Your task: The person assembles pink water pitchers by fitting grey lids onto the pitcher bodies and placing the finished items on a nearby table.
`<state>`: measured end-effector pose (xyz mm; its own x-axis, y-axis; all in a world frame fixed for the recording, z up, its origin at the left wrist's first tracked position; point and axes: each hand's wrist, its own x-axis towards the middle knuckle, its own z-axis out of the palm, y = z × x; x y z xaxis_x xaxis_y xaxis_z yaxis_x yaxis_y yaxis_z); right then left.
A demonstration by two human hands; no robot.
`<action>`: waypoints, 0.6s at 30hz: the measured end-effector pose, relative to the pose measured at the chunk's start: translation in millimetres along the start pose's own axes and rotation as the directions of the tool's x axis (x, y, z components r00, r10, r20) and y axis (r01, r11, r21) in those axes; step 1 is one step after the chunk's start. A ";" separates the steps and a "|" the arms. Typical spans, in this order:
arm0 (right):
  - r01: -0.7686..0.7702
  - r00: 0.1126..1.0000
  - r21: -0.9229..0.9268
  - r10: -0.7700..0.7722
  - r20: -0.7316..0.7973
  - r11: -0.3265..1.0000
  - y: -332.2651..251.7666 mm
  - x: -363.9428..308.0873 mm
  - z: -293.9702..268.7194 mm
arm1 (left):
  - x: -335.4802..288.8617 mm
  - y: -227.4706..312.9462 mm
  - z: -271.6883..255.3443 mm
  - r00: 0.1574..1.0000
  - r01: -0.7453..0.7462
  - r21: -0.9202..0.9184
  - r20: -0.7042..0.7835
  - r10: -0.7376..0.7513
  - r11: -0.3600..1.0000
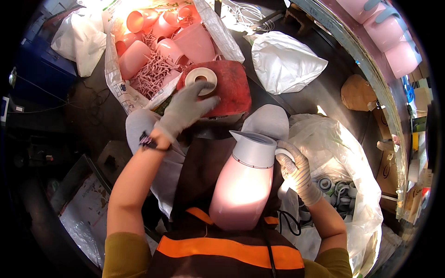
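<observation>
My gloved right hand (296, 173) is wrapped round the white handle of a pink thermos jug (243, 194). The jug stands in my lap against the dark apron, its grey-white spout top (254, 148) pointing left. My gloved left hand (187, 107) reaches over a red block-like stool (232, 90), fingers spread. Its fingertips overlap a cream-coloured ring, like a roll of tape (207, 74), lying on the stool; I cannot tell whether they press on it.
Beyond my left hand, a white sack (111, 67) holds pink cup-like plastic parts and pink strips. At right, a clear plastic bag (366, 194) contains grey-white parts. Pink jugs (401, 58) line a shelf at upper right. A white bag (285, 62) lies on the floor.
</observation>
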<state>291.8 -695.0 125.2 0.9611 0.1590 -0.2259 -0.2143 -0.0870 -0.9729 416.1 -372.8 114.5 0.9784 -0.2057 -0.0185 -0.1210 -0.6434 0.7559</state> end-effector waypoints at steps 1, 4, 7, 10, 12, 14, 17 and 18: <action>-0.018 1.000 0.005 0.018 0.014 1.000 -3.6 1.2 0.5 | 13.5 -8.3 6.4 0.998 0.044 0.222 -0.044 -0.035 0.974; 0.018 0.999 -0.088 -0.015 0.031 0.996 -6.9 1.7 0.1 | 37.7 -30.9 28.2 0.980 0.193 0.617 -0.167 -0.113 0.763; 0.003 1.000 0.006 -0.003 -0.008 1.000 -7.9 1.0 1.1 | 42.6 -38.2 33.1 0.966 0.260 0.573 -0.146 -0.215 0.777; -0.018 1.000 -0.020 0.018 -0.006 1.000 -9.6 -3.5 0.6 | 27.6 -43.4 26.1 0.971 0.239 0.531 -0.152 -0.186 0.813; -0.047 0.999 0.098 0.046 0.021 0.994 -1.2 -7.3 -6.1 | -3.8 -23.3 13.3 0.917 0.392 -0.116 0.130 -0.377 0.913; 0.087 0.996 -0.058 -0.087 0.017 0.994 -0.4 -10.9 -9.0 | -63.7 -20.4 6.5 0.925 0.358 -0.490 0.301 -0.231 0.795; 0.095 0.993 -0.084 -0.089 0.073 0.992 2.6 -15.9 -18.9 | -151.6 33.5 8.6 0.664 0.694 -0.719 0.616 -0.423 0.043; 0.116 0.991 -0.074 -0.111 0.071 0.990 3.6 -17.2 -17.6 | -172.0 36.1 15.9 0.595 0.733 -0.677 0.685 -0.421 -0.065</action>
<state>277.6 -715.4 126.5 0.9640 0.2374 -0.1195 -0.0877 -0.1404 -0.9862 240.8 -372.4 134.6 0.5180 -0.3560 -0.7777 0.8388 0.3896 0.3803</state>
